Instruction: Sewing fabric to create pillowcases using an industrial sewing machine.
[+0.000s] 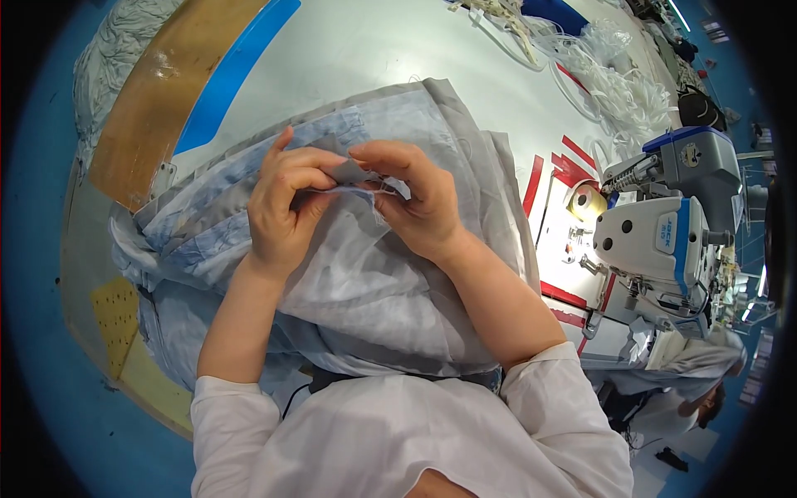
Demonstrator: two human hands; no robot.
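Note:
A large pile of thin grey and pale blue fabric covers the near part of the table and hangs over its front edge. Above it, my left hand pinches the edge of a grey fabric piece between thumb and fingers. My right hand grips the other end of that edge, its thumb and forefinger closed on it close to the left hand. Loose white threads show between the two hands. Exactly how the fingertips meet the cloth is partly hidden.
To the right stands a white and blue sewing machine, with red tape strips on the table beside it. White cords lie heaped at the far right. A brown board with a blue strip sits far left. Another person is at lower right.

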